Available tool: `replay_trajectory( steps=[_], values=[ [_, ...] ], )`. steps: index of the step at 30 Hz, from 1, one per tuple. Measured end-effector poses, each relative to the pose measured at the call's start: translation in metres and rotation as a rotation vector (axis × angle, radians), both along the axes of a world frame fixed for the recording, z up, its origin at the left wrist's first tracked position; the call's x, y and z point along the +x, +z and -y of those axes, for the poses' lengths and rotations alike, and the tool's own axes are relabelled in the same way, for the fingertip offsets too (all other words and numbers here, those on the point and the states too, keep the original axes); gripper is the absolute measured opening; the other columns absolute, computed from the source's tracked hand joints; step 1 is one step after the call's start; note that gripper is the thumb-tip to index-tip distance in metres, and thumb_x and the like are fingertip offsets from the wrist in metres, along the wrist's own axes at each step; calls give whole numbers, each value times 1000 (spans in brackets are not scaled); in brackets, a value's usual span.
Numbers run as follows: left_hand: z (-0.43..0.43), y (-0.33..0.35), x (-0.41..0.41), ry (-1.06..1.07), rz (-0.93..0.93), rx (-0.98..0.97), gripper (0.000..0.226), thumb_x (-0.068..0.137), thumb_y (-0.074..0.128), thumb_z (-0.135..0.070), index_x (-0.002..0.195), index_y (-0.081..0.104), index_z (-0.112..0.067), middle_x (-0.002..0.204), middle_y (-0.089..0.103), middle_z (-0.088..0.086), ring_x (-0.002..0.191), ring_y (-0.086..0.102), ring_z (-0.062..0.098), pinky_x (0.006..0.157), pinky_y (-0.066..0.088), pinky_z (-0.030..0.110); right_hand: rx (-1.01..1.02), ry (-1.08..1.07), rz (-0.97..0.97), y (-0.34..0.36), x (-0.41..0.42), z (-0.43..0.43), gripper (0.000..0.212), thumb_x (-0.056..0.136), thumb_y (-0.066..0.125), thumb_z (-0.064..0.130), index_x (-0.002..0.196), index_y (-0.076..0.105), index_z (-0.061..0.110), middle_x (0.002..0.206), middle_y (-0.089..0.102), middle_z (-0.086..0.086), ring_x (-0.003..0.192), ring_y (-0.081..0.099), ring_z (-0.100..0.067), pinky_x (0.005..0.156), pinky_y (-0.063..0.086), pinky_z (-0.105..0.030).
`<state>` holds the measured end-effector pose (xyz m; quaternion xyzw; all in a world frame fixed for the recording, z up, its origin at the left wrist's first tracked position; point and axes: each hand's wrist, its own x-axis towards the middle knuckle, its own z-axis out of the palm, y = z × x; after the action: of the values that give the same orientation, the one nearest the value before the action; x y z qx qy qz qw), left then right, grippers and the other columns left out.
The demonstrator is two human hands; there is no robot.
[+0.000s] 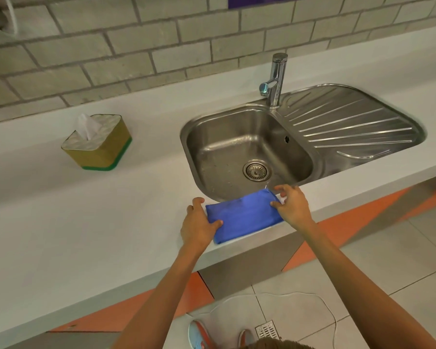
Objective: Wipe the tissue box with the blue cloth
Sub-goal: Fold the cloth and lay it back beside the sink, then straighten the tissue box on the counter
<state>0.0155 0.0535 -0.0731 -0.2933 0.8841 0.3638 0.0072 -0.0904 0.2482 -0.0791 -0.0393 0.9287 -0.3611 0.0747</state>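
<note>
Tissue box (pixel 98 143): stands on counter (pixel 48 210), far and left of both hands, well apart. Left hand (pixel 199 225): nearer to box; grips left end of blue cloth (pixel 244 215), thumb on top. Cloth: folded, long axis left-right, at near edge before sink (pixel 350 127). Right hand (pixel 293 205): pinches right end.

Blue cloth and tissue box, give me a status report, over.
Left hand grips blue cloth at its left end, right hand pinches the right end. Tissue box untouched, apart to the left on the counter. Nothing in between.
</note>
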Motion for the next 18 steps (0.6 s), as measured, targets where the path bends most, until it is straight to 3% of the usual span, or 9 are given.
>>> replay_trajectory(
  steps=[4, 11, 15, 18],
  values=[
    [5, -2, -2, -9, 19, -15, 71, 76, 73, -35, 134, 35, -17, 137, 48, 11, 116, 56, 29, 91, 50, 37, 6, 16, -7, 3, -7, 0, 43, 77, 73, 19, 117, 62, 11, 123, 58, -14, 111, 56, -28, 94, 45, -35],
    [27, 12, -17, 108, -71, 178, 58, 84, 61, -44, 131, 38, -17, 126, 58, 13, 107, 61, 29, 93, 50, 37, -103, 15, -79, 27, -25, 30, 31, 83, 65, 22, 112, 65, 12, 113, 62, -16, 110, 56, -26, 90, 44, -34],
    [52, 28, -27, 209, -193, 475, 50, 90, 55, -38, 129, 40, -10, 107, 61, 13, 80, 62, 23, 65, 52, 26, -195, 100, -41, 45, -34, 70, 31, 85, 63, 23, 111, 64, 6, 104, 69, -13, 96, 63, -24, 87, 47, -31],
    [78, 43, -33, 290, -240, 568, 44, 93, 50, -38, 127, 41, -12, 102, 60, 9, 73, 63, 19, 60, 51, 23, -254, 181, -21, 56, -44, 111, 32, 87, 61, 24, 112, 65, 4, 103, 69, -12, 95, 63, -23, 86, 45, -26]
  ],
)
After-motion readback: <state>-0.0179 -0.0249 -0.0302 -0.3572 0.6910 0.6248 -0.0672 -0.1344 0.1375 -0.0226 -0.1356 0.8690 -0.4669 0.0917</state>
